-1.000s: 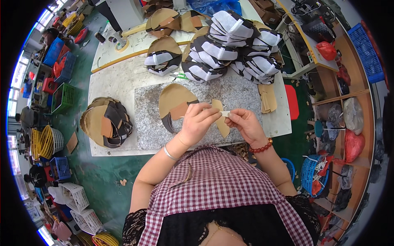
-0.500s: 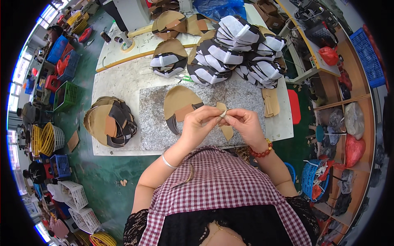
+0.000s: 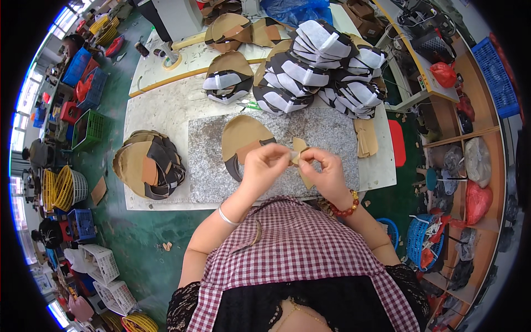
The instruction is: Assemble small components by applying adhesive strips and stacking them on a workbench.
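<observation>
Both hands meet over the near edge of a grey speckled stone slab [image 3: 326, 133] that lies on the pale worktable [image 3: 166, 110]. The left hand [image 3: 264, 166] and the right hand [image 3: 325, 169] are each closed in a fingertip pinch on one small tan leather piece [image 3: 299, 148], held up between them just above the slab; the left pinches a pale tab at the piece's near-left edge, the right holds its lower right part. The piece sits directly between the two hands, about equally close to each, and its long axis runs roughly away from the person, tilted slightly, with the rounded top pointing toward the far side of the table and a narrower tan tail showing below the right hand. Just to the left of the left hand, flat on the slab, lies a larger tan and dark shoe-upper panel [image 3: 243, 138], its rounded end also pointing away. Further left on the table is a stack of similar tan and brown panels [image 3: 146, 166], and across the far side a big heap of dark panels with white patches [image 3: 321, 66] (well out of reach of either hand as they are). A short pile of tan strips [image 3: 365, 137] rests at the slab's right edge.
</observation>
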Tool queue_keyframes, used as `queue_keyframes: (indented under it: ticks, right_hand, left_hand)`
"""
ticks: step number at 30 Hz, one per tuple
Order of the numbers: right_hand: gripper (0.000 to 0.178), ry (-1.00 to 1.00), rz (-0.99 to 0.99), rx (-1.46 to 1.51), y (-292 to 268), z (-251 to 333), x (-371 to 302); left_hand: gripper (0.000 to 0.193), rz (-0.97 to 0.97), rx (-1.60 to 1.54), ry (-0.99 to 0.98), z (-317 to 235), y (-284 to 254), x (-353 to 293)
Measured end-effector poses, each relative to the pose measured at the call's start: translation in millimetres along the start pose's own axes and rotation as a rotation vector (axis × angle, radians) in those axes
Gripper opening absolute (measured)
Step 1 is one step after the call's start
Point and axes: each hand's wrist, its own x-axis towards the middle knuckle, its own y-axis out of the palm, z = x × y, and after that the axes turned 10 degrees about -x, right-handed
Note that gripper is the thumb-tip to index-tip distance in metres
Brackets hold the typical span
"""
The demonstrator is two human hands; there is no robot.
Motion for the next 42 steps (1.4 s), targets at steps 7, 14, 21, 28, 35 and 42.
queue_keyframes:
  ticks: [7,14,21,28,35,42]
  right_hand:
    - [0.011,0.332,0.063,0.541,0,-14,6]
    - [0.017,0.406,0.198,0.145,-53,-112,-62]
    - [0.024,0.385,0.608,-0.551,-84,-137,-96]
    - [0.018,0.621,0.194,0.863,19,-75,3]
    - [0.015,0.331,0.019,0.264,-13,-100,12]
    - [0.012,0.337,0.137,0.148,-11,-96,-4]
  left_hand:
    - [0.008,-0.014,-0.329,-0.067,19,-11,8]
    - [0.007,-0.286,-0.731,-0.069,11,-61,34]
    - [0.005,-0.237,-0.338,0.192,-1,-48,7]
    - [0.024,0.479,0.712,0.556,24,0,-30]
    - [0.039,-0.327,0.197,-0.067,77,-76,-83]
    - [0.041,-0.462,-0.872,-0.293,159,-133,-68]
